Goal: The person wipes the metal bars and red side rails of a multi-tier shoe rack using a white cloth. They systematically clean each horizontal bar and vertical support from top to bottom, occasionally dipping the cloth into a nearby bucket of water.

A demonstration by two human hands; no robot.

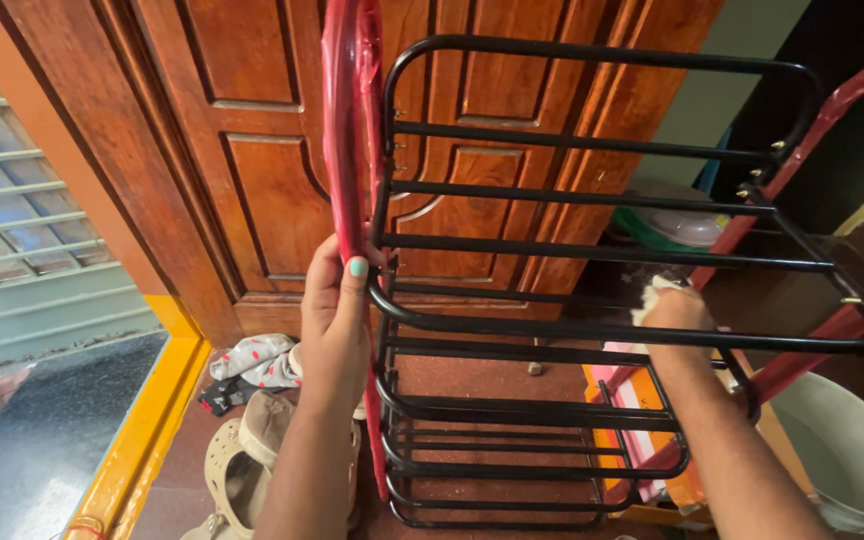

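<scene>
The left hand (335, 318) grips the red side post (344, 150) of a black metal shelf rack (592, 250). The right hand (674, 308) presses a white cloth (652, 290) on a black bar.

**Hidden and cut off**

Above the left hand (335, 320) grip, the red side frame (344, 120) runs past the top edge. The right hand (674, 312) fingers are hidden behind a black rack bar (592, 330), around a pale cloth (652, 292) that only partly shows. The white bucket (842, 450) is cut by the right edge.
</scene>
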